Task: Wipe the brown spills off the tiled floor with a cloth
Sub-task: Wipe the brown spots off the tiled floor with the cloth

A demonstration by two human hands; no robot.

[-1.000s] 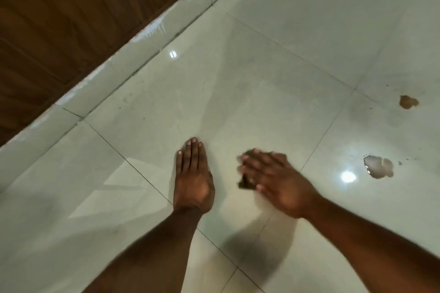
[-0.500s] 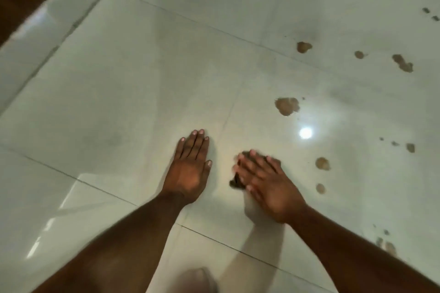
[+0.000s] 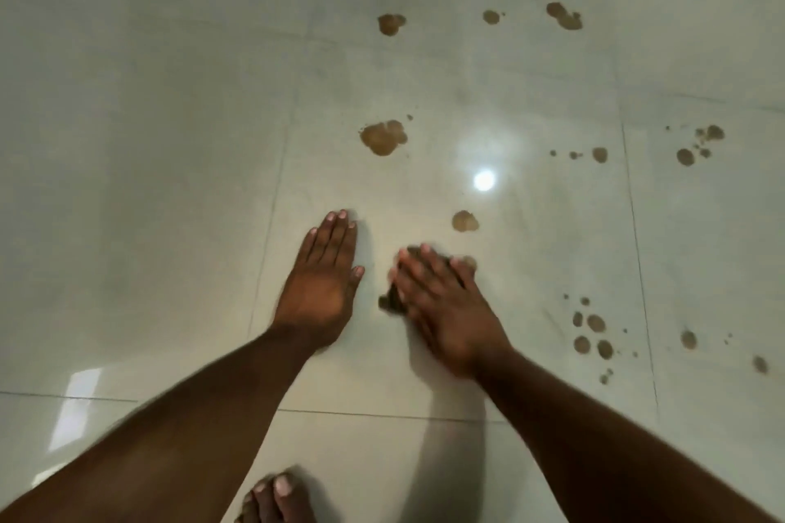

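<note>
My right hand (image 3: pixel 441 301) lies flat with straight fingers on a small dark cloth (image 3: pixel 390 301), pressing it to the glossy pale tiled floor (image 3: pixel 170 183). Only the cloth's left edge shows from under the palm. My left hand (image 3: pixel 325 280) rests flat on the floor just to the left, fingers straight. Brown spills dot the tiles: a small round one (image 3: pixel 465 222) just beyond my right fingertips, a larger blotch (image 3: pixel 383 137) farther ahead, and several more to the right (image 3: pixel 588 335) and far ahead (image 3: pixel 564 16).
A bright lamp reflection (image 3: pixel 484 180) glares on the tile between the spills. My bare toes (image 3: pixel 276 495) show at the bottom edge. Grout lines (image 3: pixel 272 200) cross the floor.
The view has swung right, away from the wooden wall, bringing many more spills into sight. My right hand with the cloth has slid right toward the nearest spots; my left hand stays planted.
</note>
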